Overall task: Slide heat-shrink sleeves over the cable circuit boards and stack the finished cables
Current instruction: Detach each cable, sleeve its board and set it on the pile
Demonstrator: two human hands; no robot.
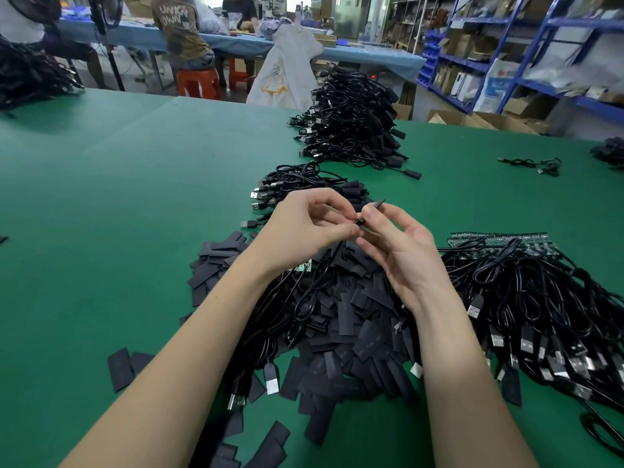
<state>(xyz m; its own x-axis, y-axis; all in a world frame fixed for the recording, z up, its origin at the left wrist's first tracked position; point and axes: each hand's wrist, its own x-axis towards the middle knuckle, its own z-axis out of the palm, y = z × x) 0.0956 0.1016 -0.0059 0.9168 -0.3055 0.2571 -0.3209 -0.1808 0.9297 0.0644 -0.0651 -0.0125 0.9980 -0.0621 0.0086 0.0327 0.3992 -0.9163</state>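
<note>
Loose sleeves [341, 336] heap beneath both hands; left hand [304, 228] and right hand [398, 251] pinch one sleeve [373, 208]; cable piles [540, 298] flank them.

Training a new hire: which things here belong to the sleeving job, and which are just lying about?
Job: sleeve pinched between left hand and right hand; loose sleeves; unsleeved cables; finished stack.

Lying about: white bag; red stool; cardboard boxes.
</note>
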